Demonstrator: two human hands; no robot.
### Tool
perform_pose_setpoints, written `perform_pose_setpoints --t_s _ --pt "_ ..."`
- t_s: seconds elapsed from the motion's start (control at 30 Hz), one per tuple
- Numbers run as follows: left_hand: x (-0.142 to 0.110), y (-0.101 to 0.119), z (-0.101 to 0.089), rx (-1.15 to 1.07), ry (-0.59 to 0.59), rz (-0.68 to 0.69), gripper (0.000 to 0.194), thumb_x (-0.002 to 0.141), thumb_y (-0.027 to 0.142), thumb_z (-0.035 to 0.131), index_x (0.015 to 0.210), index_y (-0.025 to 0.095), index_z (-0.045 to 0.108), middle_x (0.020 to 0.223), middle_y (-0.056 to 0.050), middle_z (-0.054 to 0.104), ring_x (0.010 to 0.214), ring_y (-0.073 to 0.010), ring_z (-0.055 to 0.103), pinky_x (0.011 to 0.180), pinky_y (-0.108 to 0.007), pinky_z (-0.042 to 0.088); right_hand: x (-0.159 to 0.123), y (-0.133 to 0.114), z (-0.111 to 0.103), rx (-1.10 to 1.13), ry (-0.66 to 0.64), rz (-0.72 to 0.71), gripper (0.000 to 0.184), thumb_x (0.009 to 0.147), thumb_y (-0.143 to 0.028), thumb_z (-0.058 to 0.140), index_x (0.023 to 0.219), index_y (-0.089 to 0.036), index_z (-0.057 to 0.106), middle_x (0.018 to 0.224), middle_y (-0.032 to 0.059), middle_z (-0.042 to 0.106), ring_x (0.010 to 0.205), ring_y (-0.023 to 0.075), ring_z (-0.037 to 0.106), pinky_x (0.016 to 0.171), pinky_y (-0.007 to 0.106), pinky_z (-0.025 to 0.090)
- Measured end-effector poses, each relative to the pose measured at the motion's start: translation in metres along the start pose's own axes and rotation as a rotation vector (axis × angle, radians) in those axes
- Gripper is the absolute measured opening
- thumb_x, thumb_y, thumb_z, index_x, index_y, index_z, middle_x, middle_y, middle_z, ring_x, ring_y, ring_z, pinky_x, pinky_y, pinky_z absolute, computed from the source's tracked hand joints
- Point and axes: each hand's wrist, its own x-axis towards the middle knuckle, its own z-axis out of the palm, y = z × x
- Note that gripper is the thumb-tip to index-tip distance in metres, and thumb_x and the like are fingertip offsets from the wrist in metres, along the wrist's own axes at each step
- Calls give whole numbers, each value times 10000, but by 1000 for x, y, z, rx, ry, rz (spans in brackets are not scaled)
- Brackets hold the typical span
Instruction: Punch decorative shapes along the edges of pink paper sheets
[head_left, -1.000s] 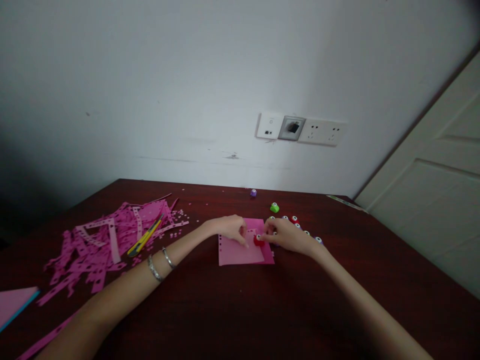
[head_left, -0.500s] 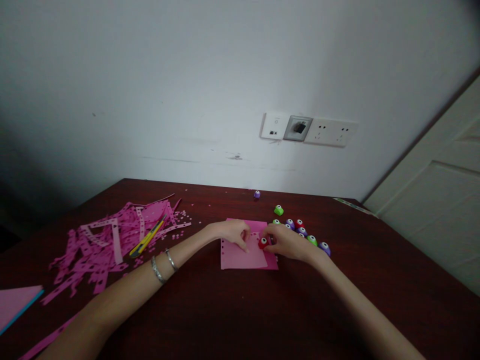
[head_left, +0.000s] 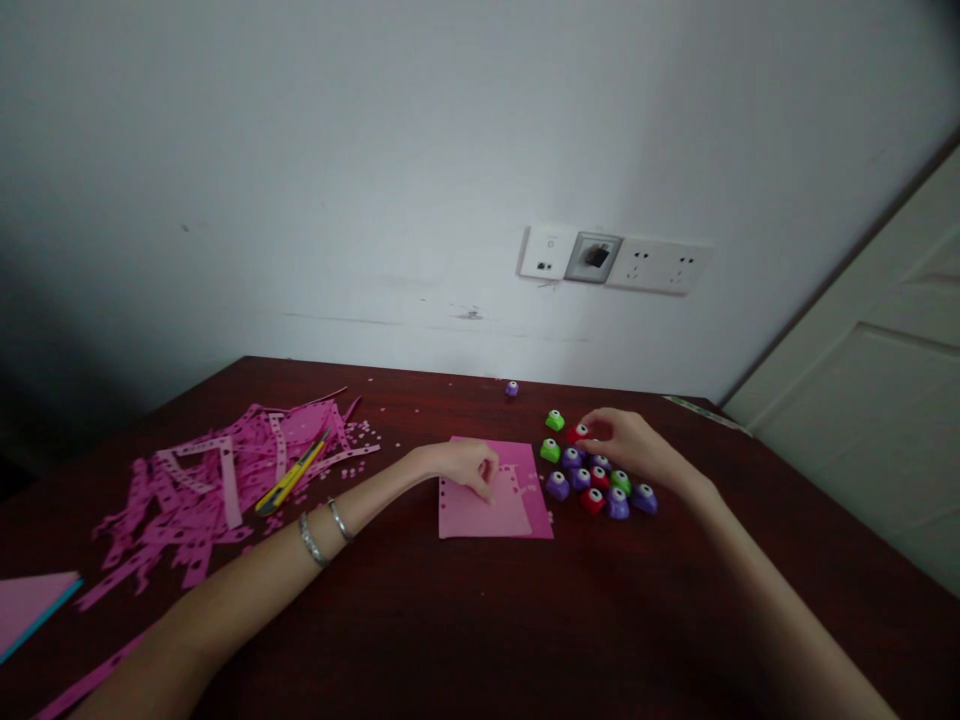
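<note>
My left hand lies with curled fingers on a light pink sheet of paper, holding it down. Small shapes are punched along that sheet's left and top edges. Under it lies a darker pink sheet, which shows at the back and right. To the right, my right hand has its thumb and fingers around a small red craft punch at the back of a group of punches. Purple punches, green punches and other red punches stand close together beside the paper.
A heap of pink paper strips covers the table's left, with a yellow utility knife on it. Stacked coloured paper lies front left. A lone purple punch stands near the wall, below sockets.
My right hand has moved from the paper's right edge, right and back to the punches, with the red craft punch. My left hand stays on the paper.
</note>
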Motion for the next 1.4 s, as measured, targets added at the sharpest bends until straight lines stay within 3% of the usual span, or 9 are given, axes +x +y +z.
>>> perform_pose_setpoints --t_s 0.1,0.2,0.33,0.5,0.77,0.97,1.23,1.4 --pt "0 -1 0 4 -2 -3 343 596 466 689 682 169 541 642 31 527 570 -93 450 494 -217 283 3 32 -7 -24 79 112 263 710 -376 604 882 -184 657 867 72 680 761 202 621 661 270 448" --pt "0 -2 0 8 -4 -5 347 593 472 688 684 171 542 641 30 527 570 -97 451 496 -223 281 2 60 -6 -95 45 249 291 686 -402 618 863 -177 674 822 87 688 715 218 631 625 278 447" --pt "0 -2 0 16 -4 -2 348 593 476 687 691 173 547 645 30 521 576 -100 448 501 -225 277 1 85 2 -142 -13 323 268 670 -388 632 828 -180 688 809 90 694 729 223 641 641 277 445" --pt "-1 1 -1 11 -10 -24 324 600 446 688 697 170 550 666 24 528 592 -100 447 520 -227 283 1 98 11 -102 -99 369 245 664 -371 630 795 -174 694 777 86 695 715 215 644 598 259 439" --pt "0 -1 0 5 -14 -27 320 596 440 689 709 172 555 663 27 524 586 -102 444 536 -234 296 1 102 10 -94 -121 358 288 665 -381 629 842 -160 676 820 92 690 724 212 639 605 266 442" --pt "-1 1 -1 9 -19 -26 329 605 463 680 706 174 561 665 21 531 591 -110 454 531 -236 297 0 83 -9 -96 -21 284 285 735 -387 565 876 -160 663 878 97 686 794 222 632 689 280 445" --pt "-3 1 -4 26 7 -9 321 606 455 685 731 169 613 688 10 594 597 -104 496 534 -216 323 -5 9 -28 12 -80 66 254 783 -358 504 838 -175 671 792 45 690 698 184 617 642 265 439" --pt "5 -5 -21 -33 216 -11 232 695 366 616 756 145 647 717 -22 640 651 -116 551 587 -218 371 -10 -30 -19 81 -150 -52 258 804 -353 485 841 -166 659 725 35 668 639 162 590 577 252 423"
